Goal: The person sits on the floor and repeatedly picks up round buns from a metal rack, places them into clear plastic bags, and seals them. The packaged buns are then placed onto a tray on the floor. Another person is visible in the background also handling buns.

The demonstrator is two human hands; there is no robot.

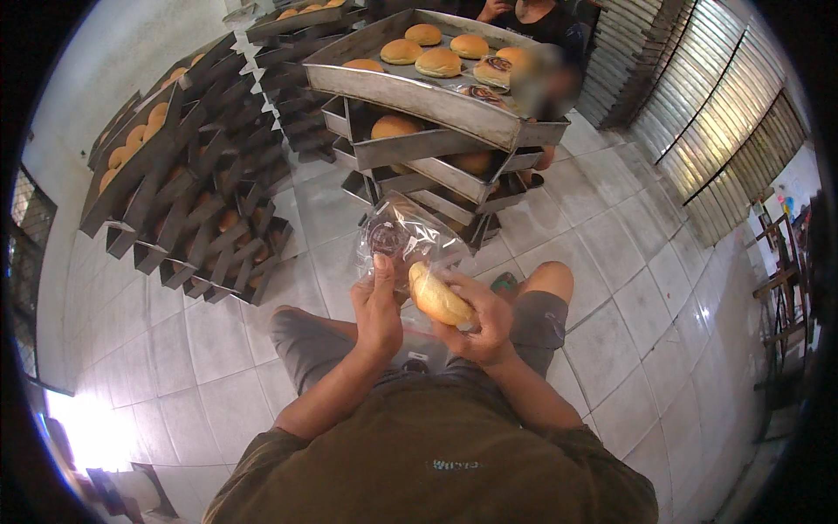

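Observation:
In front of my lap, my left hand [378,307] pinches the edge of a clear plastic bag [381,237] with a dark round print on it. My right hand [483,316] is wrapped round a golden bread bun [436,295], whose far end sits at the mouth of the bag. How far the bun is inside the bag I cannot tell. On my lap between my legs lies more clear plastic [417,352], partly hidden by my hands.
Ahead stands a stack of metal trays [410,93]; the top one carries several buns [438,62], some bagged. More tray stacks [188,188] with buns rise at the left. Another person [534,19] is behind the middle stack. Corrugated metal sheeting [711,105] lines the right.

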